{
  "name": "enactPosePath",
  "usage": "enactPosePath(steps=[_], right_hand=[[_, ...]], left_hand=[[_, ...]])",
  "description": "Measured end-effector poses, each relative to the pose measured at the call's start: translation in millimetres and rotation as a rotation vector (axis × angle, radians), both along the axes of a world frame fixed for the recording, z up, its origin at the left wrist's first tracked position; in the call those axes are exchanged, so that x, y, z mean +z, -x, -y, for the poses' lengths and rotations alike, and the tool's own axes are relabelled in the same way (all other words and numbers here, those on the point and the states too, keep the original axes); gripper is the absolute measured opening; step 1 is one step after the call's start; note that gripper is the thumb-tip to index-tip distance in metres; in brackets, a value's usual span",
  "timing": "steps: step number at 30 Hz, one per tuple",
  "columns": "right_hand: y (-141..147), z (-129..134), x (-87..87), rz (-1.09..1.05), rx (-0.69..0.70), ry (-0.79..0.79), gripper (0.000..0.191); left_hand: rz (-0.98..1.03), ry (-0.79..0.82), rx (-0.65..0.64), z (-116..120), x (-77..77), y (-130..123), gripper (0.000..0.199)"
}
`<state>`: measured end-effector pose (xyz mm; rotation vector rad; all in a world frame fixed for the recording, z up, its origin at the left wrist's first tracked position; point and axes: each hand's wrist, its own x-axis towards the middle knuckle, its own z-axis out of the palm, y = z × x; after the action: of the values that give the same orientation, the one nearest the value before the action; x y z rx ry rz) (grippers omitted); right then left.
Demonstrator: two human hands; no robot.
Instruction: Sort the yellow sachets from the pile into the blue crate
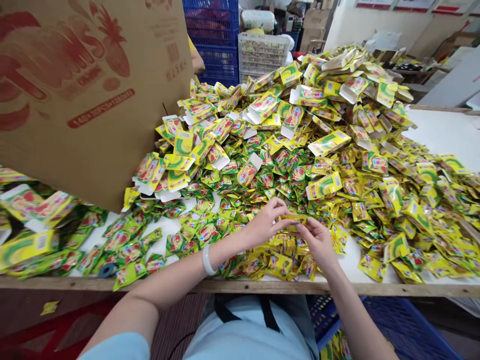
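Note:
My left hand [267, 220] and my right hand [315, 241] meet over the front of the table. Between them they pinch a small yellow candy box [294, 220], seen nearly edge-on and partly covered by my fingers. Below and around my hands lie yellow candy packets [279, 264]. Green candy packets [208, 232] with red fruit pictures spread to the left. Behind my hands, several yellow and green printed boxes [325, 186] rest on the heap, many with white end flaps standing out.
A large brown carton [112, 120] stands on the left of the table, blocking the view behind it. Wooden edging [240, 286] runs along the table front. Blue crates [212, 30] and a white basket [262, 52] stand behind. A co-worker's arm [196, 59] shows beside the carton. Below right is a blue crate [408, 325].

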<state>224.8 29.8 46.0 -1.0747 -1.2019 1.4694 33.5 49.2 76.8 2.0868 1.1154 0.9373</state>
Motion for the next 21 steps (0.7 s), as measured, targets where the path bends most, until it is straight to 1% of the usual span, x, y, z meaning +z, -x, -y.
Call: enactPosePath(steps=[1, 2, 3, 4, 5, 6, 7, 8, 9, 11, 13, 14, 16, 18, 20, 21], right_hand=[[-4, 0, -0.8, 0.041, -0.046, -0.062, 0.034], [-8, 0, -1.6, 0.078, -0.094, -0.111, 0.031], [-12, 0, -2.5, 0.107, -0.136, -0.139, 0.029], [-16, 0, -3.4, 0.127, -0.173, -0.149, 0.029], [-20, 0, -4.3, 0.135, -0.208, -0.147, 0.031], [-23, 0, -5.2, 0.13, -0.237, -0.135, 0.033], [-26, 0, -5.9, 0.114, -0.253, -0.118, 0.033], [-28, 0, -6.2, 0.09, -0.25, -0.102, 0.034], [-29, 1, -5.9, 0.063, -0.232, -0.084, 0.033], [-31, 2, -2.4, 0.022, -0.177, -0.055, 0.033], [-30, 3, 6.7, 0.034, -0.161, -0.077, 0.032], [-28, 3, 13.8, 0.055, -0.168, -0.115, 0.031], [-23, 3, 32.4, 0.113, -0.201, -0.246, 0.029], [-12, 1, 53.3, 0.206, -0.237, -0.437, 0.03], [3, -3, 70.6, 0.317, -0.277, -0.662, 0.028], [11, -5, 76.4, 0.369, -0.283, -0.773, 0.025]], left_hand=[[-0.044, -0.077, 0.059, -11, 1.6, 7, 0.028], [-0.093, -0.143, 0.15, -25, 3.1, 17, 0.032], [-0.148, -0.195, 0.284, -40, 4.4, 29, 0.038], [-0.195, -0.23, 0.443, -57, 5.3, 41, 0.051], [-0.241, -0.231, 0.57, -72, 5.9, 54, 0.065], [-0.297, -0.199, 0.629, -86, 6.4, 65, 0.071], [-0.348, -0.17, 0.659, -96, 6.8, 75, 0.073], [-0.389, -0.151, 0.664, -103, 7.4, 81, 0.069], [-0.413, -0.149, 0.65, -106, 8.2, 86, 0.061], [-0.383, -0.186, 0.584, -101, 10.6, 86, 0.042], [-0.219, -0.2, 0.461, -84, 13.1, 79, 0.029], [-0.092, -0.165, 0.386, -73, 14.0, 74, 0.026], [0.188, 0.003, 0.212, -47, 13.8, 60, 0.024], [0.399, 0.245, 0.042, -20, 11.2, 45, 0.032], [0.495, 0.432, -0.087, 3, 7.8, 30, 0.042], [0.509, 0.48, -0.132, 11, 6.4, 25, 0.045]])
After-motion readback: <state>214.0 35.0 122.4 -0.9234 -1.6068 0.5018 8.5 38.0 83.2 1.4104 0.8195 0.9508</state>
